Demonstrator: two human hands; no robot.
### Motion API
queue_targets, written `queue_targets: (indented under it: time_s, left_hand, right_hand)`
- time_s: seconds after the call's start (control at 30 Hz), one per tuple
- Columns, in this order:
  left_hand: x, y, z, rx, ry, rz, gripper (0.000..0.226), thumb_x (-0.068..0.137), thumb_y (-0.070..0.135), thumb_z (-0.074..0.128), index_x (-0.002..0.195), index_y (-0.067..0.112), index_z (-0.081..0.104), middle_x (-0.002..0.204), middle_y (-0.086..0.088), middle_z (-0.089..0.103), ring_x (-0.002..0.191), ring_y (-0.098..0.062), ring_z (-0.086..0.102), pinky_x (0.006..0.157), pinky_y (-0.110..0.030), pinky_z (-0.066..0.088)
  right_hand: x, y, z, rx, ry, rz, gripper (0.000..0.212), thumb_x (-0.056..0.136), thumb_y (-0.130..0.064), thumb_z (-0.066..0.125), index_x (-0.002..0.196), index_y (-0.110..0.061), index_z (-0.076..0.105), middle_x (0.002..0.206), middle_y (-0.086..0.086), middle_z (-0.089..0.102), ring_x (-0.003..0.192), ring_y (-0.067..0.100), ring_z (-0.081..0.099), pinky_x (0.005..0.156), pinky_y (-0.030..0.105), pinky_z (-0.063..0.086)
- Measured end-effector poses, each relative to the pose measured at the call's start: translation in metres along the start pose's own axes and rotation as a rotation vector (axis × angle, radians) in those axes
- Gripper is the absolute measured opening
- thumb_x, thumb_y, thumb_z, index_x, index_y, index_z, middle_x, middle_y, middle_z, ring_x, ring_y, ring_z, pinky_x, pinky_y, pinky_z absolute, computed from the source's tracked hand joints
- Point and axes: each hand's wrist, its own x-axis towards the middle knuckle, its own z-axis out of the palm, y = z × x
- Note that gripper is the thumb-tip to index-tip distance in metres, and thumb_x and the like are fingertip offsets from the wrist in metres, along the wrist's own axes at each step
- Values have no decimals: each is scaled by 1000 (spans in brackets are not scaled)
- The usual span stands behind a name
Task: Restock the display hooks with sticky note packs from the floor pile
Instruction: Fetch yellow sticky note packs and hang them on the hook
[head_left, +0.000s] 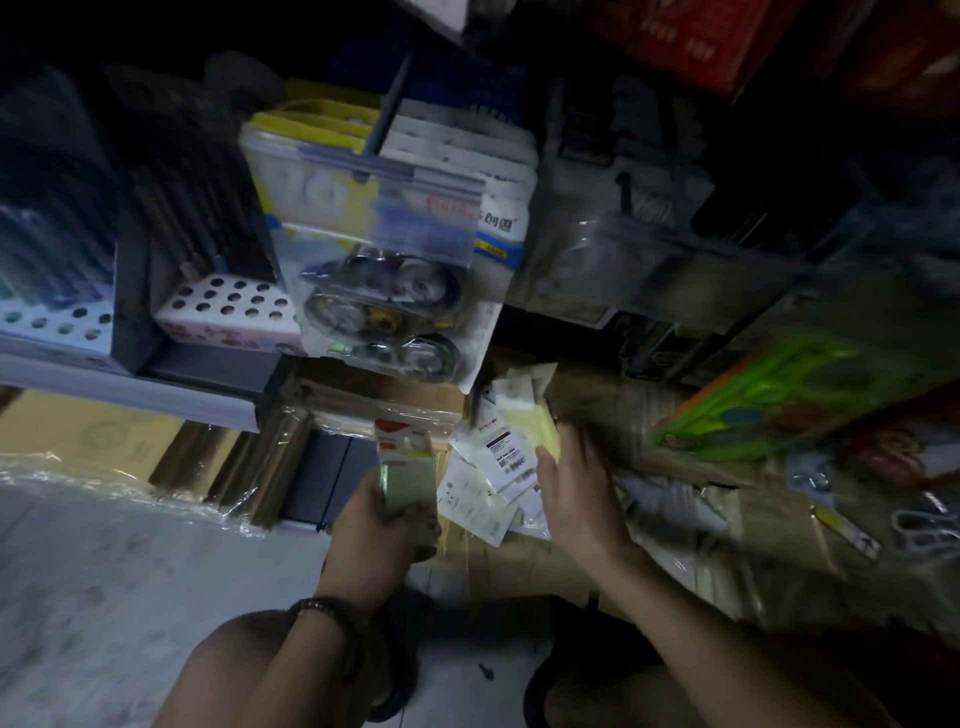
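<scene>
Yellow pack (543, 428) | right hand (579, 493) fingers (577, 441) spread, touching it; left hand (382, 525) fingers (425, 524) curled round held packs (405, 467)

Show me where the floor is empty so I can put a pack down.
Bare: the grey floor left of the left hand gripping a stack of packs, below the plastic-wrapped boxes. Crowded: the cardboard around the right hand, with the pile of packs and a green package.

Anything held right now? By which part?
Left hand grips a sticky note pack stack by its lower end. Right hand touches a yellow pack; grip unclear.
</scene>
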Motion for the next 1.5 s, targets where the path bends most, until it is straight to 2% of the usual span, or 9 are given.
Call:
queue_targets:
  time_s: [0.2, 0.3, 0.4, 0.63, 0.87, 1.03, 1.13, 1.33, 1.5]
  left_hand:
    - [-24, 8, 9, -189, -164, -21, 45, 84, 43, 74, 126, 31, 65, 120, -9, 77, 103, -34, 77, 85, -59, 64]
    - [-53, 24, 15, -300, -288, -10, 48, 98, 53, 68, 139, 30, 62, 131, -3, 75, 118, -29, 73, 99, -62, 59]
    - [-80, 43, 21, -451, -329, -15, 46, 103, 39, 62, 145, 23, 56, 135, -10, 73, 124, -35, 71, 103, -64, 55]
    - [-155, 104, 39, -552, -368, 157, 41, 101, 19, 59, 141, 13, 54, 129, -21, 74, 117, -42, 72, 86, -51, 65]
    - [-213, 186, 26, -518, -345, 408, 48, 96, 8, 75, 140, 9, 55, 130, -23, 73, 118, -45, 71, 93, -59, 61]
    - [-258, 239, 23, -459, -208, 634, 55, 77, 19, 80, 128, 11, 63, 116, -10, 80, 104, -30, 79, 76, -36, 64]
    - [-273, 271, 18, -470, -182, 677, 48, 79, 29, 72, 124, 13, 64, 112, -6, 82, 100, -22, 80, 74, -31, 64]
    - [-297, 335, 4, -483, -224, 746, 47, 86, 29, 71, 130, 13, 63, 121, -11, 79, 109, -33, 77, 86, -54, 64]
    - [-312, 387, -19, -441, -162, 870, 40, 90, 32, 71, 128, 20, 66, 121, -10, 78, 105, -36, 78, 87, -68, 59]
  right_hand:
    - [-62, -53, -55, 610, 92, 225, 22, 110, -20, 56, 130, -27, 57, 114, -16, 75, 104, 2, 74, 79, 29, 63]
    - [-80, -68, -83, 791, 116, 323, 18, 110, -15, 56, 122, -25, 67, 107, -13, 79, 97, 5, 76, 80, 30, 62]
    - [-91, -76, -110, 852, 76, 322, 18, 111, -12, 54, 115, -21, 70, 104, -4, 79, 94, 18, 77, 80, 38, 62]
    - [-122, -104, -173, 958, 84, 280, 25, 115, -16, 49, 120, -20, 73, 111, -1, 80, 102, 19, 76, 88, 46, 61]
    - [-116, -145, -292, 940, 121, 10, 35, 100, -56, 62, 112, -28, 77, 105, 0, 78, 98, 20, 76, 86, 49, 63]
    - [-108, -170, -369, 961, 217, -78, 20, 102, -15, 70, 122, -18, 72, 110, -4, 81, 104, 17, 77, 88, 40, 64]
    - [-103, -181, -406, 913, 291, -131, 14, 99, -11, 74, 112, -13, 71, 101, 1, 81, 96, 20, 78, 87, 50, 64]
    - [-91, -204, -473, 879, 356, -225, 9, 98, -13, 76, 103, -17, 71, 98, -5, 80, 91, 14, 78, 76, 39, 66]
    - [-64, -226, -522, 942, 457, -271, 8, 102, -13, 70, 109, -14, 66, 99, 0, 82, 89, 19, 80, 76, 44, 66]
